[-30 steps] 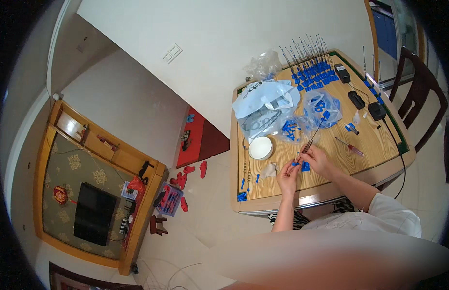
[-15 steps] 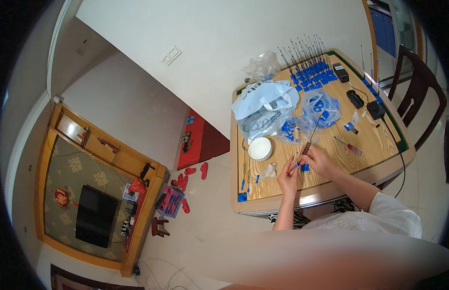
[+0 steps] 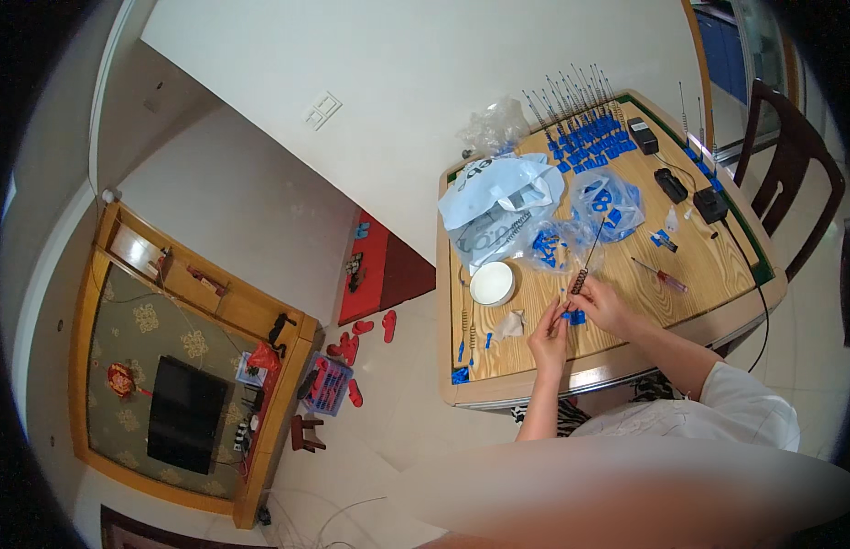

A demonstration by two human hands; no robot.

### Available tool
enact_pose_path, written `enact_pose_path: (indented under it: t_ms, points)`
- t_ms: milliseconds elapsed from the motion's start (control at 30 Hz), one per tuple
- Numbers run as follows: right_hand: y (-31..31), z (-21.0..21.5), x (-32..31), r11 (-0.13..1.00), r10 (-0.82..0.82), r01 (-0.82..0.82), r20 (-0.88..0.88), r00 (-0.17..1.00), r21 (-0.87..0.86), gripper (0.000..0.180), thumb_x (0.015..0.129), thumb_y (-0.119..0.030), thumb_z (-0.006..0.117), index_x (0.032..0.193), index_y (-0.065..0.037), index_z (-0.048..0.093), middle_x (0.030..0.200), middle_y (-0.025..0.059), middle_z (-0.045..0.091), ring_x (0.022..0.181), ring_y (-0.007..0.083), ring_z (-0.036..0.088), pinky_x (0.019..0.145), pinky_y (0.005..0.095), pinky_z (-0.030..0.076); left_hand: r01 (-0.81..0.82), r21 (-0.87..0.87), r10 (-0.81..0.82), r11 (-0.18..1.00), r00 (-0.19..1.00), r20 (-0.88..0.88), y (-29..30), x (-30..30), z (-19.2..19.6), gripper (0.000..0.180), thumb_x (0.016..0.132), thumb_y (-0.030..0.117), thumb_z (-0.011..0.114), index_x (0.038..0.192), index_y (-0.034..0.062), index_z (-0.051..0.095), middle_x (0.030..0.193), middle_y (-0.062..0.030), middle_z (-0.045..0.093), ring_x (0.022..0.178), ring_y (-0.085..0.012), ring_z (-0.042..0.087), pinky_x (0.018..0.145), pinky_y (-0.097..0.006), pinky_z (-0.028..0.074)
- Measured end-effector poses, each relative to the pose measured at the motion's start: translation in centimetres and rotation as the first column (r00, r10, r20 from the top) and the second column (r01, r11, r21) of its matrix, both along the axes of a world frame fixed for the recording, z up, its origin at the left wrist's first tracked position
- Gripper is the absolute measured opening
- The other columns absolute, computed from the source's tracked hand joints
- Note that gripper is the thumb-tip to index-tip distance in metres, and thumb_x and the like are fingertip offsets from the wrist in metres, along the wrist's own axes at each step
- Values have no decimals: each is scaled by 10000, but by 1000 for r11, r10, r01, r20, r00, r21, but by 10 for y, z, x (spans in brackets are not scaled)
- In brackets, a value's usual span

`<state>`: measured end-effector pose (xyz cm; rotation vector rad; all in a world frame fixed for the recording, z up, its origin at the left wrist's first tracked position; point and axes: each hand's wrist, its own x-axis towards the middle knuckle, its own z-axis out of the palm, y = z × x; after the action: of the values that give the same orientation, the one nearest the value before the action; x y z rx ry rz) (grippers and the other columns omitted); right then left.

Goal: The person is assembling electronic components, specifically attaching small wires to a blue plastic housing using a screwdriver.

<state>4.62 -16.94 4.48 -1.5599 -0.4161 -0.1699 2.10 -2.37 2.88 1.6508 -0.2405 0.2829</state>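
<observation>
My right hand (image 3: 601,307) pinches a thin dark rod with a coiled spring (image 3: 580,281) at its lower end; the rod leans up and away over the table. My left hand (image 3: 547,339) is closed close beside it, fingertips together near the spring's base. What those fingertips hold is too small to make out. Blue pieces (image 3: 574,317) lie on the table beside the hands. Farther off is a clear plastic bag (image 3: 546,247) with small blue parts, and to its right another clear bag (image 3: 615,203) of blue pieces.
A white bowl (image 3: 493,285), crumpled tissue (image 3: 510,325) and light-blue plastic bag (image 3: 498,197) sit left. Several upright spring rods on blue bases (image 3: 590,146) stand at the back. A screwdriver (image 3: 660,276), black adapter (image 3: 711,205) and cable lie right; a dark chair (image 3: 791,174) stands beyond.
My left fingertips have shifted slightly by the spring's base, and more blue shows beside them. My right hand keeps its grip on the spring rod, almost unmoved.
</observation>
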Motion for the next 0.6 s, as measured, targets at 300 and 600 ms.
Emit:
enact_pose_path:
  t_ms: [300,600]
  points:
    - [0,8,-10,906,-104,161,161,981,-393,123,853,-95,568,928,-1,542,738,133,605,698,219,645,599,333,481,-134,224,110,965,987,116,-1,-2,2,411,806,-60,598,1206,22,555,1015,-132,658,943,-171,631,832,-276,495]
    - [0,-43,5,819,206,154,-534,820,553,155,908,-199,538,987,-68,514,906,69,592,779,194,608,708,315,509,-213,-168,220,963,975,22,4,-1,-8,134,831,20,629,952,-36,635,936,-77,654,814,-94,596,706,-226,487]
